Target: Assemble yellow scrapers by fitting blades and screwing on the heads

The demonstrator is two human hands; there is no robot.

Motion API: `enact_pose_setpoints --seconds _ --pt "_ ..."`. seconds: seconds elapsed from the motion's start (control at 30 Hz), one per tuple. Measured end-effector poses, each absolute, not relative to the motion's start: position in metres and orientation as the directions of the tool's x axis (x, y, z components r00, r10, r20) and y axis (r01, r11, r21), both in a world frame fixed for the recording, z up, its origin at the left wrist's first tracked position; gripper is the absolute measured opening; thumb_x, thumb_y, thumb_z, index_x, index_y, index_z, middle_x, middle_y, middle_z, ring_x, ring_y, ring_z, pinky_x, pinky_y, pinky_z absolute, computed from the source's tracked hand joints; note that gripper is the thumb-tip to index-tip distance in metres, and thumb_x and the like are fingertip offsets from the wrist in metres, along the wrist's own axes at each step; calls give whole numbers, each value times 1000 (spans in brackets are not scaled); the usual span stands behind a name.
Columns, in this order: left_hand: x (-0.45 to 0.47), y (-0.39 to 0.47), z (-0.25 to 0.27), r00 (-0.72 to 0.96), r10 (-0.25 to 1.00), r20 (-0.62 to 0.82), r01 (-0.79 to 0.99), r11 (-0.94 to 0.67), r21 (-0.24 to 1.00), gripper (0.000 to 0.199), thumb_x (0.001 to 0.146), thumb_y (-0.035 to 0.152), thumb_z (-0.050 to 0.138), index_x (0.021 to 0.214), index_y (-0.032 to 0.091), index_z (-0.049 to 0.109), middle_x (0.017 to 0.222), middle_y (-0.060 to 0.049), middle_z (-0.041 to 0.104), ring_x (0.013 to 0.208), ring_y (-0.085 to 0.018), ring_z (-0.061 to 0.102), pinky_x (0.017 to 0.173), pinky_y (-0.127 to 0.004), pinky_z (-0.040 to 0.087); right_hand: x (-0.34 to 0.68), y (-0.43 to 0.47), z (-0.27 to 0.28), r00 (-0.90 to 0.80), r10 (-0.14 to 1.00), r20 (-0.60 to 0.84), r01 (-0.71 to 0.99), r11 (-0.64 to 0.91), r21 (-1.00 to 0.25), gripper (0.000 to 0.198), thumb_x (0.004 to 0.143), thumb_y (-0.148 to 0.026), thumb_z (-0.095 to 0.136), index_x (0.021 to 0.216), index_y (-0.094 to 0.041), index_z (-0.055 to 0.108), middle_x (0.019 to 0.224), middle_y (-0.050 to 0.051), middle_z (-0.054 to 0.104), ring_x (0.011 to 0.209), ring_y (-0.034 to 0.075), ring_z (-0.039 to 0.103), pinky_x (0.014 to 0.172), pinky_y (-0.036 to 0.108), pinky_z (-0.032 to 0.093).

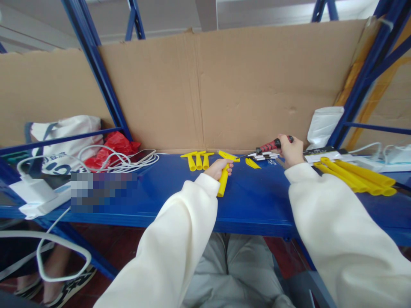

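Note:
My left hand is closed around a yellow T-shaped plastic tool, its tube handle pointing toward me and its crosspiece at the far end. In my right hand is a screwdriver with a red and black handle. Its shaft points left, with the tip at the yellow crosspiece; whether they touch I cannot tell. Several similar yellow T-shaped tools lie side by side just left of my left hand. Loose yellow flat pieces rest between my hands.
Yellow tube handles lie in a pile on the blue shelf at right. A white pouch leans behind them. White cables, a red bag and a power strip are at left. Cardboard walls the back.

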State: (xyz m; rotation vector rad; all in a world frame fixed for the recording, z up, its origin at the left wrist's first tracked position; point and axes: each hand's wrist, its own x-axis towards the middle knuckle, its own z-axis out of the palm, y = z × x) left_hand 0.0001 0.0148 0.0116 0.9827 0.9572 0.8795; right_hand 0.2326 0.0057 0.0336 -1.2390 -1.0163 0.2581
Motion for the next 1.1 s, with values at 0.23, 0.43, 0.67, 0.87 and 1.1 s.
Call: enact_pose_setpoints --seconds 0.23,0.43,0.67,0.87,1.1 --pt "1 14 13 314 919 -241 -103 285 953 22 91 7 42 72 18 43 51 7 39 35 -5 31 36 -16 26 221 -1 40 640 604 475 244 427 -871 25 71 -34 66 58 -21 49 46 -3 43 46 12 45 40 26 42" --pt "2 10 16 287 927 -241 -57 268 962 22 91 8 43 72 17 44 51 6 40 37 -6 32 37 -17 26 217 -3 41 652 585 481 215 466 -858 26 72 -25 66 53 -20 48 44 -5 41 41 8 40 37 23 39" --pt "3 6 16 252 943 -219 49 213 976 20 91 7 46 73 17 45 53 5 43 38 -6 35 39 -18 26 217 -3 40 653 599 464 194 460 -866 27 73 -23 65 53 -21 47 40 -6 39 38 9 39 34 22 34" --pt "3 5 17 267 938 -222 162 183 970 22 91 6 44 72 16 47 51 5 43 38 -7 35 39 -20 28 219 0 38 679 600 423 172 431 -886 28 73 -20 62 51 -21 46 40 -5 39 38 9 39 34 23 32" --pt "2 1 19 296 928 -225 207 168 964 25 92 6 42 70 17 45 49 6 41 36 -6 35 40 -19 29 223 4 33 712 566 415 232 368 -900 25 74 -21 58 51 -22 47 43 -3 41 43 12 43 40 26 36"
